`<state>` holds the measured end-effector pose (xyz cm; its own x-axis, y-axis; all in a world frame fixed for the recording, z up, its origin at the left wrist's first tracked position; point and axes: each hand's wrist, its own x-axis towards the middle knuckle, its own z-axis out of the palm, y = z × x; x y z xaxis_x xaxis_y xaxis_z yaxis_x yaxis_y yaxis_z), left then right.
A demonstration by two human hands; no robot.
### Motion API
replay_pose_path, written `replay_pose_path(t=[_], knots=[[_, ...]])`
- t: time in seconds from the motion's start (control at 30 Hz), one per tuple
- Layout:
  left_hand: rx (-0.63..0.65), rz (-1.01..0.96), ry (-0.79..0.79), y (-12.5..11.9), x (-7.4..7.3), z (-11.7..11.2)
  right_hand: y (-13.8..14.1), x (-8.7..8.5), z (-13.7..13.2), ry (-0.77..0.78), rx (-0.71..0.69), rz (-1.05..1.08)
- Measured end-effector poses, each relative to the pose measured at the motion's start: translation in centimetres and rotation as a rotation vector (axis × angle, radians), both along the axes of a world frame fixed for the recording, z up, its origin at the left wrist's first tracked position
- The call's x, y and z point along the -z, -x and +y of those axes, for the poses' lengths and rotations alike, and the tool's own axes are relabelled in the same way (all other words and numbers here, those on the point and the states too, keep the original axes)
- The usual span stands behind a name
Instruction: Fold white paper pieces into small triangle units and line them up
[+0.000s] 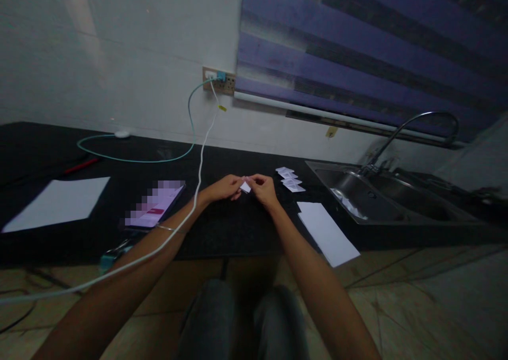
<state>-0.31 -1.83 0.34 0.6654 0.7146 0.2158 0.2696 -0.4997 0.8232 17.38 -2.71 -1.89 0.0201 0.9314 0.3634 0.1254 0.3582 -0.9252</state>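
Both my hands meet over the black counter (222,227), pinching a small white piece of paper (245,187) between them. My left hand (224,187) grips its left side with the fingertips. My right hand (262,187) holds its right side. Just right of my hands lie several small folded white paper pieces (291,180) in a loose cluster on the counter. A larger white sheet (327,231) lies near my right forearm and overhangs the counter's front edge.
A lit phone (154,205) rests left of my left arm, with a white cable (202,153) running to the wall socket (217,79). Another white sheet (57,201) lies far left. A steel sink (357,193) with faucet (413,124) sits right. A green cable (130,156) loops behind.
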Motion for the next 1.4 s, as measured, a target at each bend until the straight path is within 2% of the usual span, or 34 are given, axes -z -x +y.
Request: replay_pose_path(t=[0.17, 0.33, 0.43, 0.83, 1.0, 1.07, 1.2, 1.4], knots=[[-0.075, 0.045, -0.022, 0.2, 0.4, 0.4, 0.1, 0.2, -0.1, 0.119, -0.121, 0.039], [-0.084, -0.031, 0.022, 0.2, -0.2, -0.1, -0.4, 0.4, 0.0, 0.173, -0.203, 0.028], [-0.093, -0.113, 0.042, 0.1, -0.4, -0.3, -0.5, 0.4, 0.0, 0.151, -0.167, 0.025], [-0.206, -0.287, -0.109, -0.5, -0.2, 0.4, 0.0, 0.0, 0.1, 0.003, 0.057, 0.111], [-0.329, -0.316, -0.199, -0.3, 0.1, 1.1, -0.3, 0.3, 0.6, -0.007, 0.158, 0.253], [-0.397, -0.350, -0.185, -0.2, 0.0, 1.1, -0.5, 0.3, 0.7, 0.003, 0.184, 0.322], [-0.463, -0.474, -0.100, -0.5, -0.2, 1.2, -0.3, 0.0, 0.6, 0.028, 0.166, 0.418], [-0.433, -0.608, 0.002, -0.7, -0.2, 1.7, 0.1, -0.3, 0.4, 0.070, 0.075, 0.495]])
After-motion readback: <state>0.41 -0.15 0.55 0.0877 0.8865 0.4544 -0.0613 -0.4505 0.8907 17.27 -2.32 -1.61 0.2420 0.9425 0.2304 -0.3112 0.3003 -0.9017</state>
